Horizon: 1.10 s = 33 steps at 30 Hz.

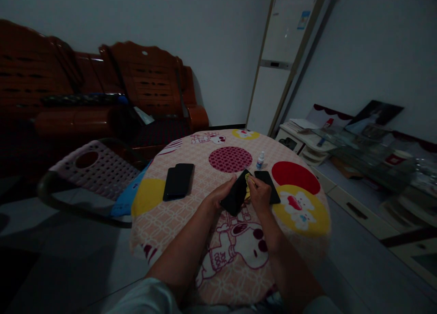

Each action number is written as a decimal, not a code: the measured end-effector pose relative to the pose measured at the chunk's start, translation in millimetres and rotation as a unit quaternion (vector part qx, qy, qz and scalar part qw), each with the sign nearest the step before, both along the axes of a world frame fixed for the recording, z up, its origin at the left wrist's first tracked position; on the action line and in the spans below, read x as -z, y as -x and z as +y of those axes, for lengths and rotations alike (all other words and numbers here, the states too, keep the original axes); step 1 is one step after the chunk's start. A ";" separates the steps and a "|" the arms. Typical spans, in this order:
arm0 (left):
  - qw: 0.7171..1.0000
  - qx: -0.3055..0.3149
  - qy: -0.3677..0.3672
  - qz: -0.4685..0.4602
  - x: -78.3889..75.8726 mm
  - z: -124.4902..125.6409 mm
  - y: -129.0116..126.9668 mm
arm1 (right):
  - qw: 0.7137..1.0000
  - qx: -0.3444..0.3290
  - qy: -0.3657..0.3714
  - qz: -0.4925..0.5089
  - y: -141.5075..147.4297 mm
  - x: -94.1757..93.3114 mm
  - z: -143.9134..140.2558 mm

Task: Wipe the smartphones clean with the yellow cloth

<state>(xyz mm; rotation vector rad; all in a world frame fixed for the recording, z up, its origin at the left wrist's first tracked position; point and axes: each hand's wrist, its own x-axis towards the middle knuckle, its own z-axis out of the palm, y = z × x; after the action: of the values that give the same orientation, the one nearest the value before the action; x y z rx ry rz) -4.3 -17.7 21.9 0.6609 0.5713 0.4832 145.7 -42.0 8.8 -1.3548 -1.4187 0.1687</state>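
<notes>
My left hand (218, 195) grips the left edge of a black phone (235, 200), tilted above the round table. Pinched in my right hand (260, 194) is a yellow cloth (247, 186), which lies against the right side of the phone's dark face. Just beyond my right hand, a second black phone (273, 191) rests on the tablecloth, partly covered by the hand. A small white spray bottle (261, 160) with a blue label stands upright behind it. To the left lie dark flat phones (179, 182), overlapping one another.
A patterned tablecloth (191, 227) covers the round table. At the left stand a woven chair (99, 168) and carved wooden seats (150, 77). A tall white air conditioner (273, 77) rises behind. On the right is a low cabinet (355, 209) with a cluttered glass top.
</notes>
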 end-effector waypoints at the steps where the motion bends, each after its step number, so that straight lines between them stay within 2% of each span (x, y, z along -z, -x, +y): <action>1: 1.000 0.015 -0.006 -0.003 -0.9 -1.3 -0.4 | 1.000 0.006 -0.002 0.003 -1.6 0.3 0.6; 4: 1.000 -0.010 -0.015 0.021 -2.9 -1.7 -0.5 | 1.000 -0.022 -0.005 0.002 -0.2 1.0 1.1; 9: 0.992 -0.110 0.002 0.055 -0.8 6.7 2.7 | 0.985 -0.169 0.022 -0.029 17.2 1.3 -4.6; 13: 0.992 -0.116 0.021 0.037 2.2 14.8 8.9 | 0.967 -0.243 0.055 -0.061 27.5 -0.9 -10.9; 17: 0.994 -0.108 0.034 -0.002 3.6 21.9 17.3 | 0.956 -0.272 0.072 -0.083 28.0 -2.8 -13.0; 24: 0.993 -0.106 0.037 -0.026 0.2 23.6 24.5 | 0.979 -0.185 0.064 -0.050 16.1 0.3 -5.3; 30: 0.998 0.012 0.005 -0.056 0.6 15.6 18.6 | 0.997 -0.073 0.025 -0.014 2.9 0.2 0.0; 33: 0.997 0.051 0.000 -0.061 5.0 15.9 17.0 | 1.000 -0.021 0.020 -0.003 -1.4 -0.6 0.5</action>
<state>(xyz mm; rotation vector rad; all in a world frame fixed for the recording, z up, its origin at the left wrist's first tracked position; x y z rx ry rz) -21.3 -1.8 16.9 0.6523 0.4203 0.4246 147.1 -41.4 9.4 -1.3595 -1.4557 0.2226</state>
